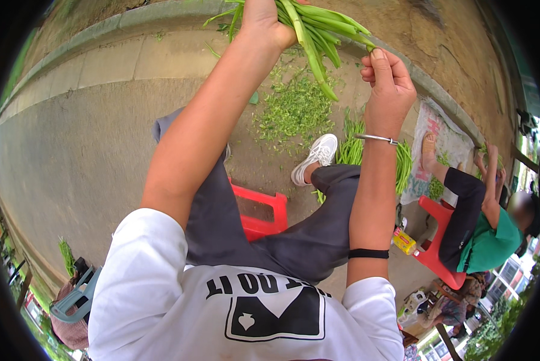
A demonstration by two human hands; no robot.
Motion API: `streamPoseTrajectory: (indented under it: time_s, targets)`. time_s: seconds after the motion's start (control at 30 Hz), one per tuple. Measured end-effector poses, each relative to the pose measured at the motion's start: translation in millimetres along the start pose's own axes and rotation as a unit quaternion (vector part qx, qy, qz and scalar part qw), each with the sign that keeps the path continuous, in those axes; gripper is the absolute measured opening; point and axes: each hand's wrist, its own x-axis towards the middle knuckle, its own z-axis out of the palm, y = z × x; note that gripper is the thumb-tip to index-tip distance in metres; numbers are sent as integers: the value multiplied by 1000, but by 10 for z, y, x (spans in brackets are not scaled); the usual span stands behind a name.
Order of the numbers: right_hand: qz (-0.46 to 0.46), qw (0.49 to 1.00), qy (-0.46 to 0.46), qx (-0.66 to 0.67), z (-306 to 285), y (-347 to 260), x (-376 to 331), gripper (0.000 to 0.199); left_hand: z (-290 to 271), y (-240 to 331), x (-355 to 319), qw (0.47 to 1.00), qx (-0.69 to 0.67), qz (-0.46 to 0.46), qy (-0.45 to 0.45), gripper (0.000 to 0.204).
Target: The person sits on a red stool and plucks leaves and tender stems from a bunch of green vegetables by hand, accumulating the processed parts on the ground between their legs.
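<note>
At the top of the view my left hand (pixel 268 29) is closed round a bunch of long green stalks (pixel 318 30), which may be bean pods. Their ends fan out to the right and one hangs lower. My right hand (pixel 390 90), with a bracelet at its wrist, pinches the tip of a stalk from that bunch between thumb and fingertips. Below the bunch, chopped green bits (pixel 297 111) lie scattered on the ground. A heap of long thin green stalks (pixel 351 144) lies beside my white shoe (pixel 318 157), partly hidden by my right forearm.
I sit with a red plastic stool (pixel 261 210) between my legs. To the right, a person in a green top (pixel 492 243) sits on a red stool (pixel 441 265) near a printed sheet (pixel 441 144). A yellow-labelled bottle (pixel 405 242) is close by. A concrete kerb (pixel 131 21) runs along the far side.
</note>
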Motion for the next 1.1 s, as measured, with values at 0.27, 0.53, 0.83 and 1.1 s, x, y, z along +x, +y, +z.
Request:
streamPoseTrajectory:
  time_s: [0.27, 0.53, 0.83, 1.1]
  targets:
    - [62, 973, 57, 213, -218, 48, 297, 13, 20, -34, 0, 999, 5, 18, -41, 16]
    - [152, 988, -14, -13, -568, 42, 393, 15, -38, 329, -191, 990, 121, -24, -68, 17]
    - [23, 904, -145, -402, -620, 314, 286, 28, 165, 49, -483, 938, 313, -120, -92, 11]
    - [228, 956, -183, -39, -357, 54, 280, 36, 180, -188, -594, 884, 450, -80, -101, 24]
